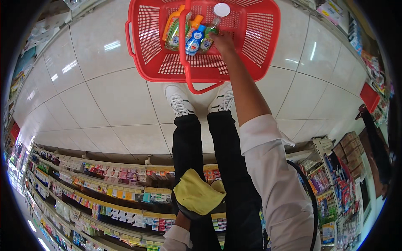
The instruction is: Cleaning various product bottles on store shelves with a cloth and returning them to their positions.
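Observation:
A red plastic shopping basket (262,37) stands on the floor in front of my shoes. Reaching down into it, my right hand (223,42) has its fingers on a clear bottle with green contents (206,42). Beside that bottle lie a blue bottle (194,40), an orange bottle (172,23), a smaller orange-capped bottle (196,22) and another clear bottle of green liquid (172,37). A round white lid (221,10) shows near the far side. My left hand (182,219) is low before my legs, holding a yellow cloth (199,193) that hides its fingers.
The basket's red handle (186,59) crosses over the bottles. Behind me run long shelves (116,188) of small boxed goods. Pale glossy tiles (116,100) cover the floor. At the right are a display rack (325,185), stacked cartons (351,150) and another person's dark-clothed leg (373,141).

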Available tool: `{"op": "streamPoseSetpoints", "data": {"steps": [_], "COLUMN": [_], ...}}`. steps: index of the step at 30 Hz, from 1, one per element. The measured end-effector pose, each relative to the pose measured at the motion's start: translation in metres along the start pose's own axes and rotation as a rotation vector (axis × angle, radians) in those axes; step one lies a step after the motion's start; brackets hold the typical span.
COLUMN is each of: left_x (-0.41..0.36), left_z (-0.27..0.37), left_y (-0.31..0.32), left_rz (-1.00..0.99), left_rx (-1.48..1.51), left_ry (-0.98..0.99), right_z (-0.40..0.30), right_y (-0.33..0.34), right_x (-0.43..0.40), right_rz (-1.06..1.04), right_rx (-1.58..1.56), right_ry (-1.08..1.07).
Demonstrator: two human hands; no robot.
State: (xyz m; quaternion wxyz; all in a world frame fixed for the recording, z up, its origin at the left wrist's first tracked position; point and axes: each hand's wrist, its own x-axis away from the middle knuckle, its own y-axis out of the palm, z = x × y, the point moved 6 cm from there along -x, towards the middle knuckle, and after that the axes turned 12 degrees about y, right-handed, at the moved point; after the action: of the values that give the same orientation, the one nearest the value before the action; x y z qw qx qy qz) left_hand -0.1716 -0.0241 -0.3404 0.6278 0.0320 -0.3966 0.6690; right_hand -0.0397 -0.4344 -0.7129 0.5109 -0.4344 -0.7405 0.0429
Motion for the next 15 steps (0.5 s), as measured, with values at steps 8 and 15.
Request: {"op": "streamPoseSetpoints", "data": {"steps": [8, 15], "left_x": [-0.038, -0.013], "left_z": [0.034, 0.018], "left_y": [0.002, 0.024], "left_rz": [-0.164, -0.074], "left_rx": [0.493, 0.34], "left_ry": [-0.379, -0.265], "right_z": [0.056, -0.006], "right_y": [-0.011, -0.046], "right_x": [-0.044, 0.028], "right_rz": [-0.141, -0.215], "right_rx": [-0.42, -0.489], "right_ry": [0.332, 0.188]}}
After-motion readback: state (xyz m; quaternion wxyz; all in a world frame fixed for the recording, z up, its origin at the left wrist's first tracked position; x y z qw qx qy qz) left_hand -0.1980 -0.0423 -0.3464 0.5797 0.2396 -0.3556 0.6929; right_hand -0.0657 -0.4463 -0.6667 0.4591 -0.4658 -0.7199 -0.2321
